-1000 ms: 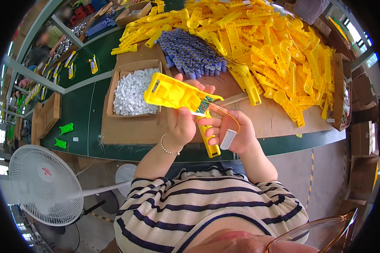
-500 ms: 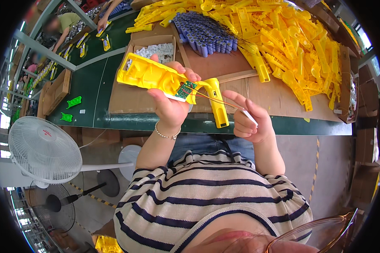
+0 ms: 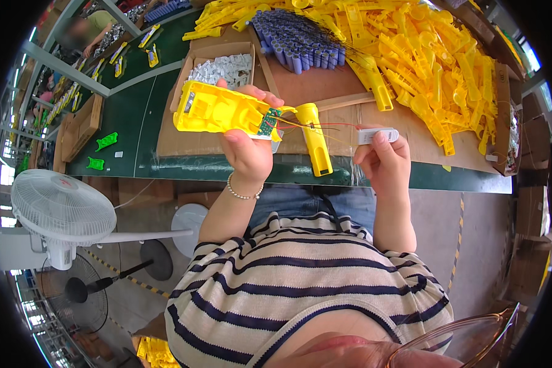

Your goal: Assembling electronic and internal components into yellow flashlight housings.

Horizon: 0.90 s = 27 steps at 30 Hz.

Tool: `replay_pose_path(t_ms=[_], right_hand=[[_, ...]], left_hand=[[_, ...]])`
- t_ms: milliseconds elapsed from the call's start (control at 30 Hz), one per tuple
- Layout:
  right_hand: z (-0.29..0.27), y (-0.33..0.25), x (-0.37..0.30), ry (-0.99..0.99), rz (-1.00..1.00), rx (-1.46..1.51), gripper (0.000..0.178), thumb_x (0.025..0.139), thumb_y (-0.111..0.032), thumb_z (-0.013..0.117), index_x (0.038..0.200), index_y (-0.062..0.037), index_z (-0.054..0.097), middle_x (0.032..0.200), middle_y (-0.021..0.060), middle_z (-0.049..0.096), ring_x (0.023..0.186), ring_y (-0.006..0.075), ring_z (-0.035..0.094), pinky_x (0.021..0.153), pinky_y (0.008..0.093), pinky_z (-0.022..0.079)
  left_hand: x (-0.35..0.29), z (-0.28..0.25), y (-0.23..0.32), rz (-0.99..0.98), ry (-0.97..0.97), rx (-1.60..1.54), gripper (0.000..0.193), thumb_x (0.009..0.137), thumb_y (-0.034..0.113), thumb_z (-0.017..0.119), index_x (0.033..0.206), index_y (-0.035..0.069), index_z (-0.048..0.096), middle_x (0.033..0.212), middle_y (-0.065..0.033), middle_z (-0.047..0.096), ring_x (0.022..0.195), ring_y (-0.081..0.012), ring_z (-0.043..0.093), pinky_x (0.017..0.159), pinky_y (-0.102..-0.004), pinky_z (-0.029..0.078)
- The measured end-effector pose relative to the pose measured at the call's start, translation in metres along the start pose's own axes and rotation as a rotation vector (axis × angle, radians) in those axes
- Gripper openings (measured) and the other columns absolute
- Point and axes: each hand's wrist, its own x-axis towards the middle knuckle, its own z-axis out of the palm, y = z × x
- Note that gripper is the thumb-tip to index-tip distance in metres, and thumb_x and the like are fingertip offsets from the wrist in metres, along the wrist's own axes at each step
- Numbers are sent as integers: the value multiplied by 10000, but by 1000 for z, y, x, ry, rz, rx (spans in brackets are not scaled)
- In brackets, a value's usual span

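Observation:
My left hand [image 3: 249, 138] is closed around a yellow plastic housing [image 3: 218, 109], whose hollow inside faces up. At the housing's right end sits a small green circuit board [image 3: 268, 122]. Thin wires [image 3: 325, 125] run from the board across to a small white plastic piece [image 3: 377, 135], pinched between thumb and fingers of my right hand [image 3: 386, 156]. Between my hands, a second yellow housing [image 3: 315, 144] lies on the cardboard near the table's front edge, partly crossed by the wires.
Behind my left hand stands a cardboard box of white pieces [image 3: 230, 69]. Purple cylindrical cells [image 3: 297, 46] with wires cluster beyond it. Yellow housings [image 3: 426, 73] are heaped at the right. Green pieces [image 3: 107, 141] lie at left, near a white fan [image 3: 64, 208].
My right hand has moved right and turned, bringing the white piece upward and flat to view, and the wires stretch straighter. The left-hand housing has tilted slightly. The co-worker's reaching hand has drawn back.

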Motion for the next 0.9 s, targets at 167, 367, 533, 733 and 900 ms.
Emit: replay_pose_path(t_ms=[167, 367, 533, 733, 900], right_hand=[[23, 2, 4, 450, -195, -399, 284, 889, -121, 551, 1135, 18, 575, 615, 36, 556, 495, 76, 465, 464, 187, 339], [-1, 8, 3, 72, -166, -7, 225, 862, -92, 591, 1056, 21, 585, 681, 57, 578, 535, 133, 522, 481, 243, 409], [5, 12, 2, 49, -224, -206, 214, 850, -89, 622, 1034, 16, 590, 703, 87, 614, 562, 139, 548, 495, 250, 429], [-2, 13, -1, 400, -205, -468, 221, 863, -79, 598, 1066, 9, 586, 730, 94, 626, 568, 127, 554, 515, 241, 435], [0, 7, 3, 86, -201, 67, 261, 801, -73, 670, 1035, -8, 573, 723, 88, 622, 570, 134, 560, 507, 244, 435]], left_hand=[[-6, -1, -5, 17, -22, 83, 684, 912, 578, 357, 1396, 120, 198, 1063, -130, 505, 860, -238, 580, 811, -411, 488], [-7, 3, -6, 25, 33, 80, 687, 916, 579, 343, 1411, 133, 177, 1079, -120, 499, 875, -230, 568, 823, -417, 478], [-6, 8, -5, -56, 255, -8, 686, 910, 593, 344, 1421, 171, 167, 1083, -90, 501, 914, -212, 549, 847, -417, 461], [-9, 3, -10, -56, 184, 0, 682, 915, 578, 354, 1424, 168, 160, 1082, -102, 496, 913, -221, 555, 847, -417, 465], [-14, -5, -16, -21, 20, 78, 684, 929, 541, 361, 1413, 94, 175, 1063, -136, 503, 899, -229, 565, 835, -400, 471]])
